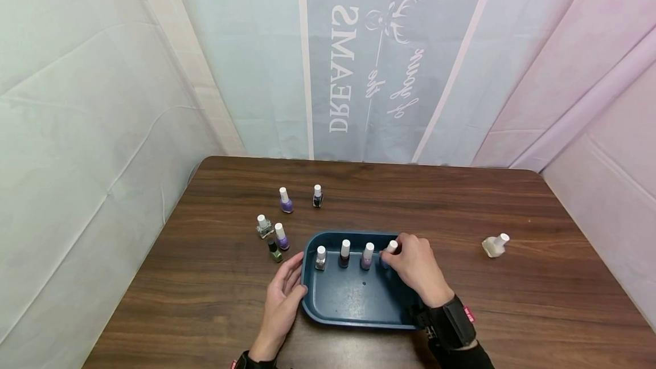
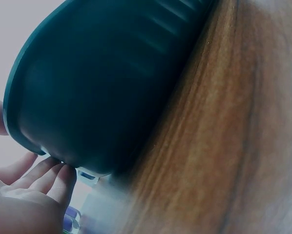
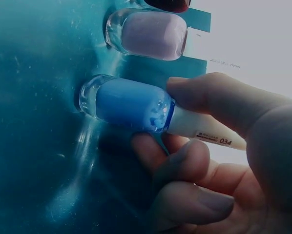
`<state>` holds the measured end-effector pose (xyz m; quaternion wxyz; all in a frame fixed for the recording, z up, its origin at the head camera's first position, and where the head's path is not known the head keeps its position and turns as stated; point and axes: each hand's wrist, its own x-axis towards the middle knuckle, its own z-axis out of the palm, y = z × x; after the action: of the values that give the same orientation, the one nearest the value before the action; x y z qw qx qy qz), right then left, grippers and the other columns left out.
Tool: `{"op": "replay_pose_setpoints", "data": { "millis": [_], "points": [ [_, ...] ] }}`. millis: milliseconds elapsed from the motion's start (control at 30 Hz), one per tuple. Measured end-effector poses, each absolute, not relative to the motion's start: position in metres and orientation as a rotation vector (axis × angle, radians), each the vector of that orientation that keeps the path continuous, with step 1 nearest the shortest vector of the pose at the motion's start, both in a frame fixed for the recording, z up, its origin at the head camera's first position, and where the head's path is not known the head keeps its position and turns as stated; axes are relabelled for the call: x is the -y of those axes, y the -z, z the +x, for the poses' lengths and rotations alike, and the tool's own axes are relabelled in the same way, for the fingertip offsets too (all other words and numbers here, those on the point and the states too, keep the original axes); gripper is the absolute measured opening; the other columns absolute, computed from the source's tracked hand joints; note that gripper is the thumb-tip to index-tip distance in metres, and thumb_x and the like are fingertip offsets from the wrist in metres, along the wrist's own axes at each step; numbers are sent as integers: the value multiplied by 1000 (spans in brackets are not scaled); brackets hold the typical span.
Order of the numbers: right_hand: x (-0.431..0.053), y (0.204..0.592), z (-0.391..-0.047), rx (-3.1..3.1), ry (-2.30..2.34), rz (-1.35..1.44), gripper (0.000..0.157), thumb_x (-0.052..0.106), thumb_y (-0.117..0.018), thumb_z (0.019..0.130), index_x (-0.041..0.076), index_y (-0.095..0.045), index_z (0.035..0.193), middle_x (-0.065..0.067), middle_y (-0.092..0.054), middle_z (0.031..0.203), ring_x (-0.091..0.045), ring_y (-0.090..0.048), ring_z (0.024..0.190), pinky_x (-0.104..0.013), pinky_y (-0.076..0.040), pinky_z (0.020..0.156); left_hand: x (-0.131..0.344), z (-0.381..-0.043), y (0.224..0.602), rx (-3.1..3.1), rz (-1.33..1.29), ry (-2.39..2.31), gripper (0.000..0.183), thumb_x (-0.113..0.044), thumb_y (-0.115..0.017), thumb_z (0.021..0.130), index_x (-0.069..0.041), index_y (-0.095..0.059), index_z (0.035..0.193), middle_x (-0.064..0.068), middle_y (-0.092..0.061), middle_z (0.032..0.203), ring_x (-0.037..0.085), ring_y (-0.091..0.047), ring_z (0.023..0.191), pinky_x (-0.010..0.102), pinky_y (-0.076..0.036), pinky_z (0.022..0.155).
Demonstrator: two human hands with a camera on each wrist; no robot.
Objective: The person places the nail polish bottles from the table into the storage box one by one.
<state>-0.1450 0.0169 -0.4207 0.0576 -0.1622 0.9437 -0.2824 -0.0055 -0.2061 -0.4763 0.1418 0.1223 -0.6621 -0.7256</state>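
My right hand (image 1: 417,266) pinches the white cap of a blue nail polish bottle (image 3: 131,102), upright at the right end of the dark blue tray (image 1: 359,306). Left of it in the tray stand a pale lilac bottle (image 3: 153,35), a dark bottle (image 1: 344,258) and a clear glittery bottle (image 1: 320,261), in a row along the far side. My left hand (image 1: 279,300) holds the tray's left side, thumb at the rim and fingers against the outer wall. In the left wrist view, the fingertips meet the wall (image 2: 97,87) just below the rim.
On the wooden table left of the tray are a green bottle (image 1: 275,253), a purple one (image 1: 282,239) and a clear one (image 1: 264,228). Farther back stand another purple bottle (image 1: 286,204) and a black one (image 1: 318,198). A cream bottle (image 1: 494,247) lies tilted far right.
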Motion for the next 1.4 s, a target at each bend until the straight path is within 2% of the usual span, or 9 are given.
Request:
{"op": "replay_pose_setpoints", "data": {
  "millis": [533, 867, 1167, 1400],
  "points": [
    [-16, 421, -145, -2838, 865, -463, 16, 19, -70, 81, 5, -62, 81, -3, -57, 69, -13, -48, 58, -24, -37, 52, 206, -6, 477, 1923, 377, 2081, 61, 13, -46, 78, 0, -46, 138, 18, -46, 145, 31, -45, 135, 13, -40, 102],
    [-17, 419, -144, -2820, 869, -460, 17, 19, -71, 81, 4, -62, 83, -3, -58, 71, -13, -49, 59, -25, -37, 52, 206, -6, 476, 1923, 361, 2086, 61, 12, -47, 79, 0, -45, 139, 18, -44, 146, 31, -44, 136, 19, -38, 106],
    [-17, 418, -144, -2794, 854, -471, 20, 20, -73, 81, 4, -63, 85, -4, -58, 72, -14, -49, 60, -26, -39, 53, 206, -6, 477, 1925, 371, 2078, 61, 13, -46, 78, 0, -46, 138, 18, -45, 145, 31, -45, 135, 13, -39, 102],
    [-18, 416, -144, -2795, 846, -469, 22, 21, -74, 80, 3, -63, 86, -4, -60, 74, -14, -50, 62, -26, -40, 55, 206, -6, 476, 1922, 362, 2086, 61, 13, -46, 79, 1, -45, 139, 18, -45, 146, 32, -44, 135, 19, -39, 105]
  ]
}}
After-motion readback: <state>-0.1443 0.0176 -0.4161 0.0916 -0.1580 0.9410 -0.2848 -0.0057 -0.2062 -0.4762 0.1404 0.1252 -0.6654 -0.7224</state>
